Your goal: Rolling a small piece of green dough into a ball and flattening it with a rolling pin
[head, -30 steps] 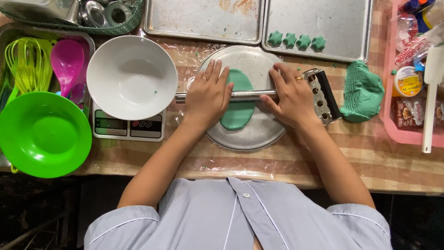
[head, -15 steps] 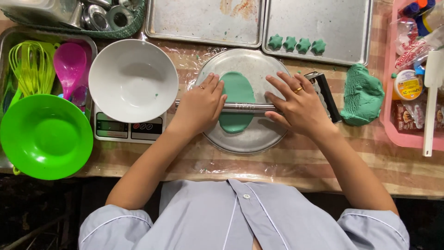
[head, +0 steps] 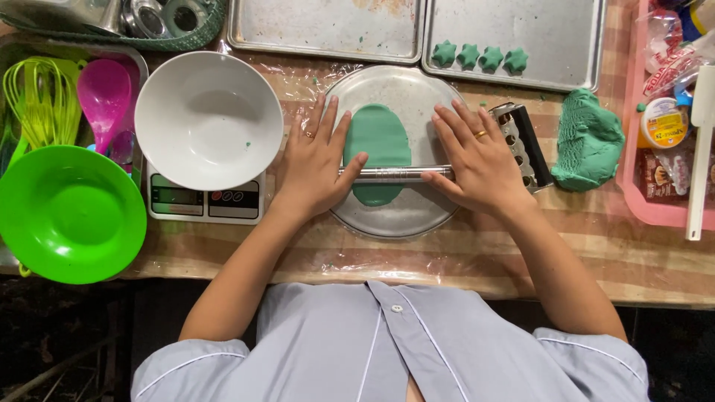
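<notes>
Both hands lie flat on a shiny metal rolling pin (head: 396, 174), so neither grip closes around it. The left hand (head: 316, 167) presses one end and the right hand (head: 480, 164) presses the other. The pin sits across a flat green dough (head: 378, 141) on a round metal plate (head: 395, 216) (in the middle of the counter (head: 484, 257)). A white bowl (head: 208, 119) sits on a scale (head: 205, 202) just beside the left hand

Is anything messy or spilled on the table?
Only a little: tiny green crumbs dot the plastic wrap near the plate, and one tray has a brownish smear. Nothing is tipped or broken.
</notes>
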